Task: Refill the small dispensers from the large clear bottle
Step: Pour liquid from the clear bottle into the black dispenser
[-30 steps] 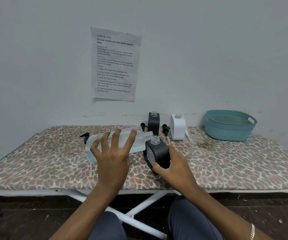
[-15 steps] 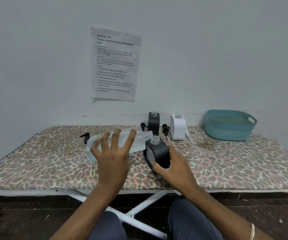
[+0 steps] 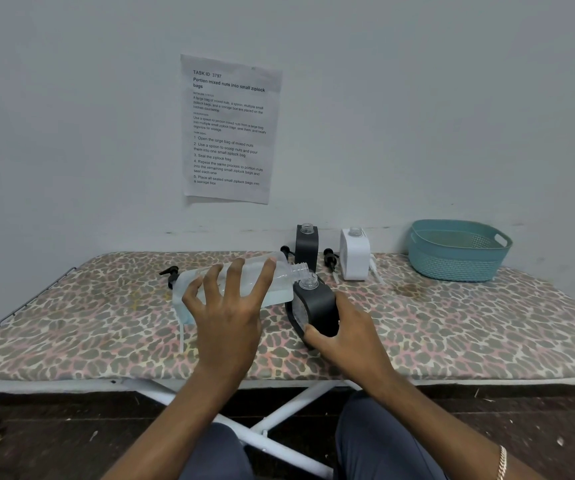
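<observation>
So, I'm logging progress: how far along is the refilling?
Done: three dispensers uncapped, pumps off. In hand: left hand tips the clear bottle over the near black dispenser, gripped by the right hand. Left: far black dispenser and white dispenser, fill levels unclear, then refitting pumps.

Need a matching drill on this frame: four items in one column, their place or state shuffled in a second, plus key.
1. large clear bottle
2. near black dispenser
3. white dispenser
4. teal basket

A. far right end of the board
B. upright at the back, neck open
C. tipped sideways, held by the left hand
D. tilted, gripped by the right hand

Pairs: 1-C, 2-D, 3-B, 4-A
</observation>
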